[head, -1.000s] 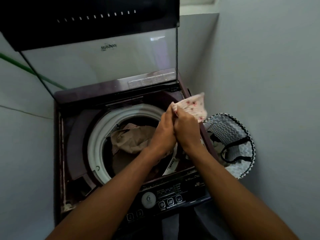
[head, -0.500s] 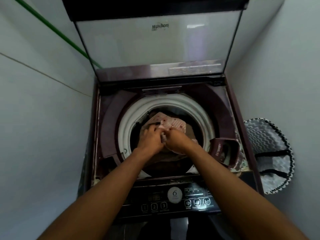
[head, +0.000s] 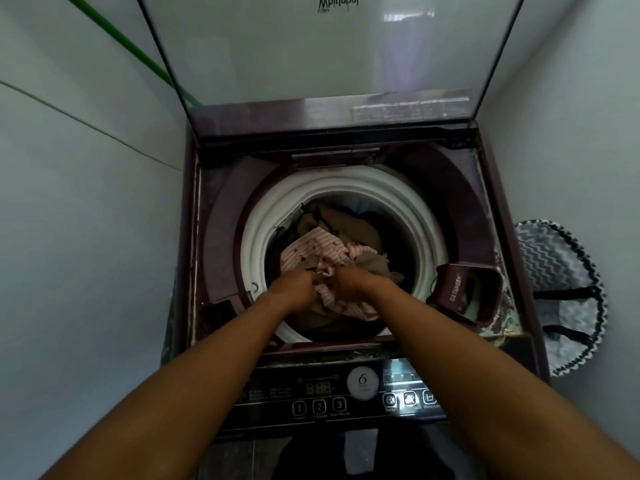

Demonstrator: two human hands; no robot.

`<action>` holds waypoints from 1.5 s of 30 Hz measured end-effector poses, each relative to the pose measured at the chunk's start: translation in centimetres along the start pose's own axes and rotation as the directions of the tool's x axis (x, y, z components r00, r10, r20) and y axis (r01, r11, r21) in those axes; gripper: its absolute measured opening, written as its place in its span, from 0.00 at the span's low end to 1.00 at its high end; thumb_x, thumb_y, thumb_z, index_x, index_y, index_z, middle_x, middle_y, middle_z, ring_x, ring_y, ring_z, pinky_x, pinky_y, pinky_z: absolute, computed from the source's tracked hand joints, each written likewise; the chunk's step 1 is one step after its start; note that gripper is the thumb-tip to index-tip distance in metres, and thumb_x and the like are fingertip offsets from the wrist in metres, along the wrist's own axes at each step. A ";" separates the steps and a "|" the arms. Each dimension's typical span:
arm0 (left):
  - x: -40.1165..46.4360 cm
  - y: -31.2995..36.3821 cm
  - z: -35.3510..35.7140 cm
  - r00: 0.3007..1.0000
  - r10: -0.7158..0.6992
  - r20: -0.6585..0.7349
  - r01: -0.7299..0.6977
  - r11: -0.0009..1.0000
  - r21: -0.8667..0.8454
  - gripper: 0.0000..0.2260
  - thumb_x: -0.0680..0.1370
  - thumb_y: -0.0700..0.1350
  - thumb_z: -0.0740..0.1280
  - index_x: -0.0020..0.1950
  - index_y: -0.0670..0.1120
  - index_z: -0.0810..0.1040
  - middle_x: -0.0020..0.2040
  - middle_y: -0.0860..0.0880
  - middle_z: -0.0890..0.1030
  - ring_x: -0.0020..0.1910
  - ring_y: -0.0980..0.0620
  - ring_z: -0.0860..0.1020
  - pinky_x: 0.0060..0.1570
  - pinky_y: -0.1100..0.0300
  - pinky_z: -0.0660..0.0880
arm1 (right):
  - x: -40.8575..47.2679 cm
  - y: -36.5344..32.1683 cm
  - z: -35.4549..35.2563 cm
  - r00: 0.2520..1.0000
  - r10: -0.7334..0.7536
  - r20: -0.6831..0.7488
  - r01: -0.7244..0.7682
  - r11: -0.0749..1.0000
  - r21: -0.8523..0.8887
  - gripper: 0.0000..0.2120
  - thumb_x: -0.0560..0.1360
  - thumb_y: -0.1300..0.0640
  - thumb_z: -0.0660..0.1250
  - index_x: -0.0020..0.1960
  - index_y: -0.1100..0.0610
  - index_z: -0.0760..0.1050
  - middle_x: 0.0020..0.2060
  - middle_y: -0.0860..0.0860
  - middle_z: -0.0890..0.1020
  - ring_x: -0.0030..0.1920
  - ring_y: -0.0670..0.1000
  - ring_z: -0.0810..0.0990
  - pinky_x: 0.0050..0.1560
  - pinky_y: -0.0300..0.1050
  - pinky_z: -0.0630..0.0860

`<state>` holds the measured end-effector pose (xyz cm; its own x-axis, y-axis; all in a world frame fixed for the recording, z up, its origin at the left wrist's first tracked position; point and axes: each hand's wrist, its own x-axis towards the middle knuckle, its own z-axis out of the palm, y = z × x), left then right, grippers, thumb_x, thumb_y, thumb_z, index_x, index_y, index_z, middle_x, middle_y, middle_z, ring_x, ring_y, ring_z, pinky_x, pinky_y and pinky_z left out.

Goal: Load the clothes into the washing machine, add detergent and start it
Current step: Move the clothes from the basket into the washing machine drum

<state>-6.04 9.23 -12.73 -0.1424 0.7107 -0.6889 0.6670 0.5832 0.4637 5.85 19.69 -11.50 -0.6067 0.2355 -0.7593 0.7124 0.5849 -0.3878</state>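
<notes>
The washing machine (head: 346, 258) filled the centre of the frame, lid raised. At right edge stood a zigzag basket (head: 561, 292). In the drum lay a pink patterned garment (head: 311, 251), gripped with curled fingers by left hand (head: 294, 289) and right hand (head: 356, 285).

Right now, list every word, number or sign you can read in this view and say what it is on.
"Whirlpool", mirrored, on the raised glass lid.
"DETERGENT" on the detergent drawer.
"6" on the round dial of the control panel.
"1", "2", "3" on the three buttons.
Small captions under the buttons, the digital display and the lid's sticker: too blurred to read.
</notes>
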 end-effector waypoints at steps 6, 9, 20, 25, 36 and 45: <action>-0.6 2.2 -1.2 0.876 0.039 -0.481 -0.092 0.992 -0.087 0.07 0.76 0.45 0.66 0.45 0.46 0.83 0.46 0.46 0.80 0.47 0.46 0.79 0.45 0.54 0.76 | -2.1 -0.1 -2.1 0.924 -0.013 -0.383 0.053 0.994 0.094 0.09 0.75 0.59 0.65 0.50 0.60 0.81 0.46 0.59 0.83 0.49 0.59 0.81 0.45 0.48 0.75; -0.3 3.3 -1.2 0.813 0.016 -0.582 -0.125 0.981 -0.146 0.06 0.76 0.45 0.67 0.47 0.46 0.83 0.51 0.47 0.75 0.49 0.48 0.77 0.49 0.53 0.76 | -3.5 0.6 -3.1 0.905 0.000 -0.426 0.039 0.996 0.084 0.06 0.74 0.59 0.67 0.46 0.60 0.82 0.44 0.55 0.83 0.46 0.57 0.81 0.43 0.50 0.80; -1.3 10.8 -2.9 0.698 0.204 -0.687 -0.369 0.924 -0.101 0.09 0.77 0.38 0.64 0.53 0.48 0.81 0.51 0.54 0.75 0.49 0.57 0.75 0.47 0.64 0.73 | -7.8 4.6 -7.0 0.755 0.084 -0.650 0.186 0.924 0.335 0.08 0.74 0.62 0.69 0.50 0.57 0.85 0.44 0.51 0.86 0.44 0.48 0.82 0.47 0.46 0.80; -1.2 16.3 -3.1 0.608 0.304 -0.734 -0.476 0.879 -0.031 0.08 0.75 0.37 0.66 0.50 0.46 0.81 0.49 0.51 0.78 0.46 0.55 0.76 0.47 0.65 0.73 | -11.6 7.1 -8.8 0.633 0.159 -0.758 0.270 0.872 0.409 0.12 0.69 0.68 0.64 0.38 0.56 0.83 0.34 0.50 0.83 0.32 0.41 0.77 0.31 0.27 0.70; 1.6 31.0 1.2 0.566 0.544 -0.619 -0.612 0.781 0.125 0.09 0.74 0.39 0.67 0.51 0.48 0.83 0.47 0.55 0.79 0.49 0.55 0.75 0.53 0.65 0.70 | -18.6 20.4 -8.9 0.437 0.420 -0.795 0.295 0.769 0.568 0.13 0.67 0.67 0.63 0.31 0.51 0.77 0.27 0.44 0.78 0.29 0.43 0.75 0.33 0.36 0.69; 7.4 39.2 6.6 0.625 0.664 -0.410 -0.546 0.748 0.378 0.10 0.74 0.40 0.66 0.51 0.48 0.83 0.50 0.50 0.80 0.52 0.47 0.73 0.54 0.51 0.74 | -19.4 33.8 -4.9 0.511 0.668 -0.540 0.107 0.574 0.812 0.12 0.71 0.67 0.62 0.37 0.56 0.82 0.34 0.52 0.84 0.37 0.53 0.83 0.40 0.48 0.79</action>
<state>23.85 34.78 -3.37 0.0540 0.9929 0.1059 0.8529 -0.1010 0.5122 39.98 38.70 -7.27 -0.0244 0.9308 -0.3648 0.6303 -0.2689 -0.7283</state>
